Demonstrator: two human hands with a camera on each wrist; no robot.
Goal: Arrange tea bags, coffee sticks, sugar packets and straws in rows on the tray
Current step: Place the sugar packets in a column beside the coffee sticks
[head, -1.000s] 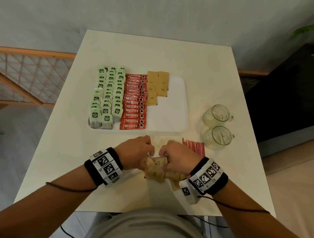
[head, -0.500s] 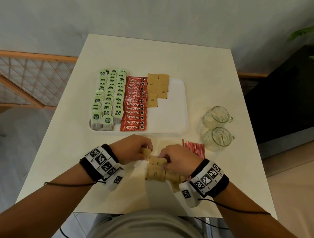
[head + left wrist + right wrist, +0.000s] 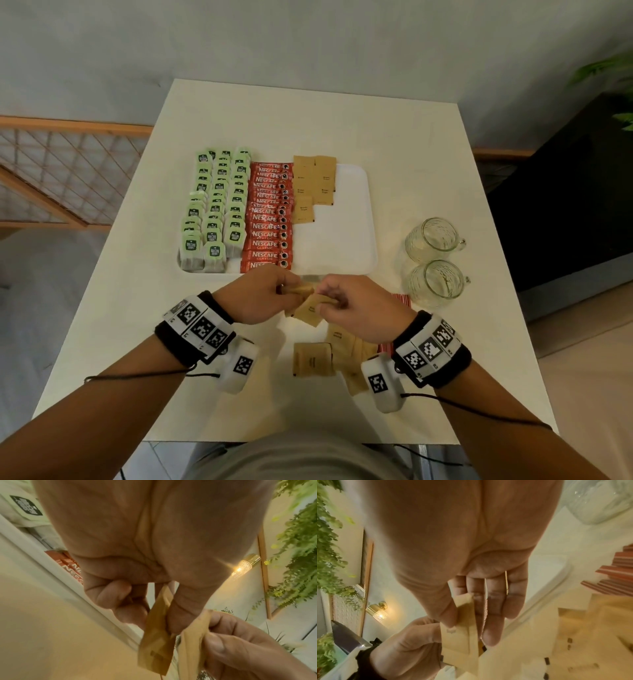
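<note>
Just near of the white tray [image 3: 356, 219], above the table [image 3: 411, 154], both hands meet over a small pile of brown sugar packets [image 3: 313, 359]. The left hand [image 3: 260, 298] pinches one brown sugar packet [image 3: 299, 290] between thumb and curled fingers; the left wrist view shows that packet [image 3: 157, 635] hanging edge-on below the thumb. The right hand [image 3: 356, 308] pinches a second sugar packet [image 3: 313, 308] between thumb and fingers, and the right wrist view shows it [image 3: 460, 635] clamped under the thumb tip while the other fingers lie fairly straight behind it. The two held packets sit just beside each other; whether they touch cannot be told. On the tray, green tea bags [image 3: 214, 209] fill the left rows, red coffee sticks [image 3: 269, 216] form a column to their right, and several sugar packets [image 3: 313, 186] lie at the far middle, leaving the tray's right part bare. Red straws [image 3: 400, 297] peek out on the table just right of the right hand, and two glass mugs [image 3: 433, 260] stand on the table right of the tray.
</note>
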